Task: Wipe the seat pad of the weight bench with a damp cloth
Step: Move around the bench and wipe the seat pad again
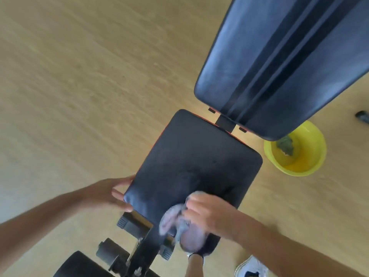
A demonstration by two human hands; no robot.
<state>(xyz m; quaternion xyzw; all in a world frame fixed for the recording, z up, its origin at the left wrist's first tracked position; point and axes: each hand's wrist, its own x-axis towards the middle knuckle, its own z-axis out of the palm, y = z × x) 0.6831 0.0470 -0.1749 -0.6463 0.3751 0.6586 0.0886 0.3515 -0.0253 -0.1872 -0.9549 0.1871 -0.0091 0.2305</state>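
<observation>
Cloth (175, 222), grey and bunched, sits in my right hand (205, 212), fingers curled round it, at the near edge of the dark seat pad (191, 166). My left hand (111, 193) lies with straight fingers against the pad's near-left corner, gripping nothing. Beyond the pad is the backrest (279, 56); 1 yellow basin (307, 156) stands on the floor beside it, a green rag (285, 145) inside.

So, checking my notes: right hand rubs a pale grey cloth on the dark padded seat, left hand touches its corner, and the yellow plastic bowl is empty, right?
Not empty: the head view shows a crumpled green cloth in the yellow plastic bowl. The rest is right.
</observation>
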